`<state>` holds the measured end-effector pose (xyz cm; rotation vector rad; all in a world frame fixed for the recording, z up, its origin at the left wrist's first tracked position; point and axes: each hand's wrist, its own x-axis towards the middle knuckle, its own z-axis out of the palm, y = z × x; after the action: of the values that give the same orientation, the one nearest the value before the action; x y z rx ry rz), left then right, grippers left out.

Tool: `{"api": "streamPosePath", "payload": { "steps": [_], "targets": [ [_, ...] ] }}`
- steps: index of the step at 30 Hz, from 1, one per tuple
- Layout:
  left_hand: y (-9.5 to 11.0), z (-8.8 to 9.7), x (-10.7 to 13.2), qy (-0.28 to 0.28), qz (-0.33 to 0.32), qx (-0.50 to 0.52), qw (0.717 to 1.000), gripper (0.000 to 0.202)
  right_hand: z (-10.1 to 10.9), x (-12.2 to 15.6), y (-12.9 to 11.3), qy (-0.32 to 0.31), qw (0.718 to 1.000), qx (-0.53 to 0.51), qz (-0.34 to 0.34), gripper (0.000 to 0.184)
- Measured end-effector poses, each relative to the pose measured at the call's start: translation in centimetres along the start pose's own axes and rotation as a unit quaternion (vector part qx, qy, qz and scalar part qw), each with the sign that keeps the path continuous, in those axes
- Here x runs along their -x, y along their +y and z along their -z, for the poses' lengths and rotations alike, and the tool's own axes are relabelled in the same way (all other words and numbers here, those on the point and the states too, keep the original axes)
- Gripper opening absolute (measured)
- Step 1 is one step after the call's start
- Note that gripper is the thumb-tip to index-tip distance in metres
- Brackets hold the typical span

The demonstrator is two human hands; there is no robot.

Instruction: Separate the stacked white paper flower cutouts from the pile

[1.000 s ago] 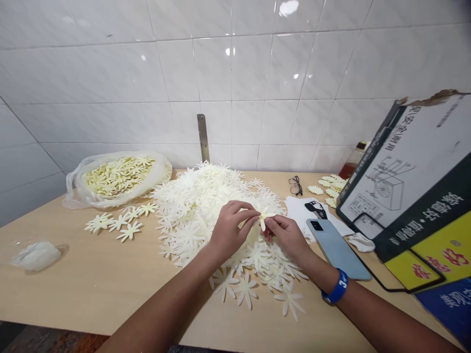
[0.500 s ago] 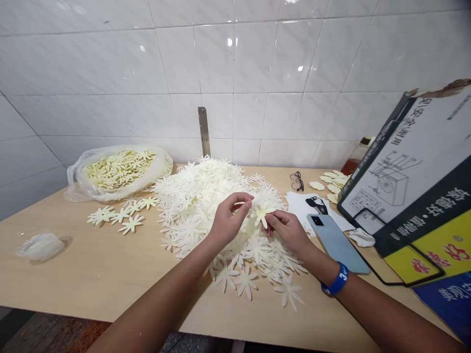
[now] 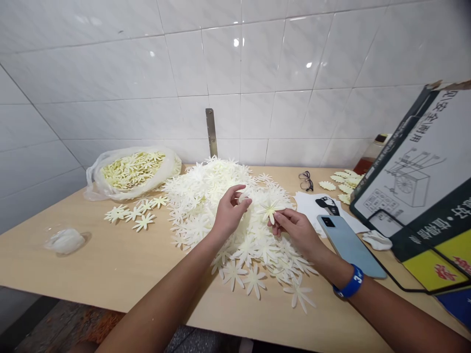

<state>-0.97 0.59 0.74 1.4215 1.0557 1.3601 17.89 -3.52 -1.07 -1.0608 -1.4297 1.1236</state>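
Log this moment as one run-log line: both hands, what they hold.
left hand open over pile of cream flower cut-outs | right hand pinching one flower cut-out | smartphone beside right hand

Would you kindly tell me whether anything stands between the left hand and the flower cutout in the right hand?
Nothing visible does; only open air separates the left hand from the flower cutout, above the pile.

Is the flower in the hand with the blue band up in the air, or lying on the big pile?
It's up in the air. The right hand pinches the cream flower shape in its fingertips and holds it above the pile of flower shapes.
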Motion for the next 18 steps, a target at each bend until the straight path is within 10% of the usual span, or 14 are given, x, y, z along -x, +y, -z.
{"api": "streamPosePath", "payload": {
  "steps": [10, 18],
  "targets": [
    [0.6, 0.1, 0.5, -0.017, -0.131, -0.188, 0.973, 0.035, -0.2, 0.2, -0.4, 0.0, 1.0, 0.002, -0.011, 0.039],
    [1.1, 0.2, 1.2, 0.008, -0.33, -0.302, 0.894, 0.021, -0.1, 0.2, -0.2, -0.001, 1.0, -0.003, -0.008, 0.04]
  ]
}}
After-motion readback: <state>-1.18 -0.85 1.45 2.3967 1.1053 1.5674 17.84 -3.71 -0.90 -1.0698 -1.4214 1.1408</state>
